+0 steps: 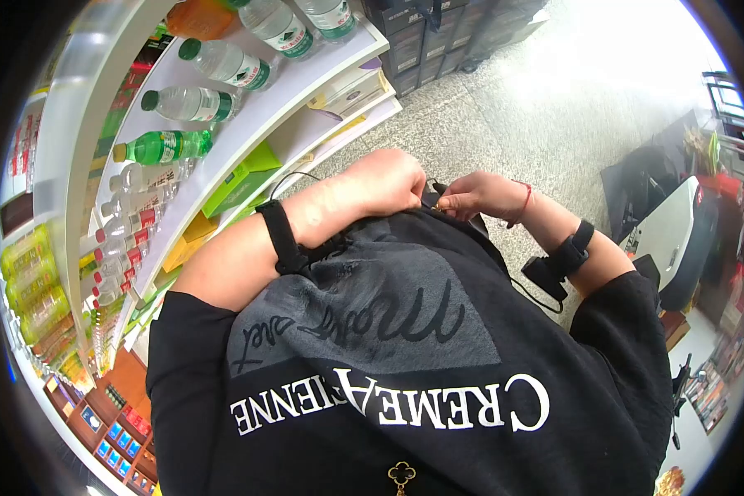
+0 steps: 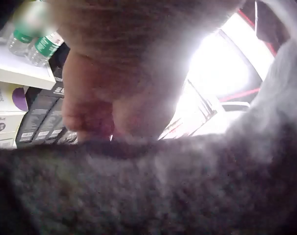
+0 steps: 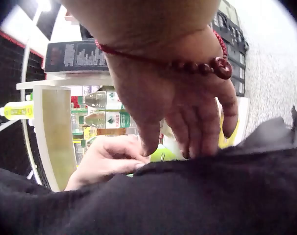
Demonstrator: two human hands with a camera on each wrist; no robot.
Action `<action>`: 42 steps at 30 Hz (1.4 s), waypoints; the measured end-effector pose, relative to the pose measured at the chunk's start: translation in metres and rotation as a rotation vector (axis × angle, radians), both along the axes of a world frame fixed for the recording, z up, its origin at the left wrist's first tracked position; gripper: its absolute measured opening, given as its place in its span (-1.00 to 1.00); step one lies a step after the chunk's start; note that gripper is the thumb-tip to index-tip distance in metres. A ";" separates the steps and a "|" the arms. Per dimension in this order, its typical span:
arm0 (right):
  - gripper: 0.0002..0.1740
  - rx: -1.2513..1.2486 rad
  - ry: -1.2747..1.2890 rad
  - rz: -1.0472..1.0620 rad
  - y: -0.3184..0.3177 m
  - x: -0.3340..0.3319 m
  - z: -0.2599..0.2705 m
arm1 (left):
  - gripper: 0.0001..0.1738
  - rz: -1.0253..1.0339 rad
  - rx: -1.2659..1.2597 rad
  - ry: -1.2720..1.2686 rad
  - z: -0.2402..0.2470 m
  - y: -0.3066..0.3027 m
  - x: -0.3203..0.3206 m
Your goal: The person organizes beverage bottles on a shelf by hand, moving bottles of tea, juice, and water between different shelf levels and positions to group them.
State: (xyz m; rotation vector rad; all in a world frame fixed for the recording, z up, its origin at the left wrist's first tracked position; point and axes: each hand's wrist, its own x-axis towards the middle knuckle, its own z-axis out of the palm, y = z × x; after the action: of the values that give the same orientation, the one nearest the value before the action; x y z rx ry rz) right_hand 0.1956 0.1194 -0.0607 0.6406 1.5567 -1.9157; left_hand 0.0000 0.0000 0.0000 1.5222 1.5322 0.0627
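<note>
A person looks down at their own black shirt (image 1: 405, 331) with white lettering, standing beside a white shop shelf (image 1: 306, 95) of water bottles (image 1: 190, 103) on a speckled floor (image 1: 554, 99). Both hands meet at the shirt's lower edge, in front of the body. The left hand (image 1: 384, 182) is curled into a fist, gripping a bunch of the cloth. The right hand (image 1: 479, 194), which has a red bead bracelet (image 3: 222, 67) at its wrist, pinches the edge just beside it, thumb and fingertips pressed into the fabric. A small dark bit between the hands is too small to tell. The shirt looks light, soft and limp, likely to fold and stretch rather than slip. The hem, pinched between thumb and fingers, seems the best place to hold it.
</note>
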 end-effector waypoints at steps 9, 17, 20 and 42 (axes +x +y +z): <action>-0.52 0.293 0.150 -0.186 0.071 -0.032 -0.013 | -0.73 0.674 0.265 -0.072 -0.027 -0.098 -0.121; -0.72 0.550 0.613 -0.060 0.042 -0.129 0.103 | -0.67 1.189 0.542 0.223 0.056 -0.263 -0.137; -0.73 0.602 0.763 0.041 0.022 -0.179 0.132 | -0.66 1.330 0.749 0.419 0.087 -0.306 -0.151; -0.12 1.025 1.286 0.064 -0.417 -0.544 0.274 | -0.19 1.438 1.290 0.836 0.189 -0.544 -0.312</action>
State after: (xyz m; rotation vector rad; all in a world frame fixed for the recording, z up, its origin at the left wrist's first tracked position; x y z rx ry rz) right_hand -0.3482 -0.2975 0.2137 -0.4858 3.3192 -1.2970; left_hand -0.3120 -0.5443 0.1894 0.7910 3.3386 1.6579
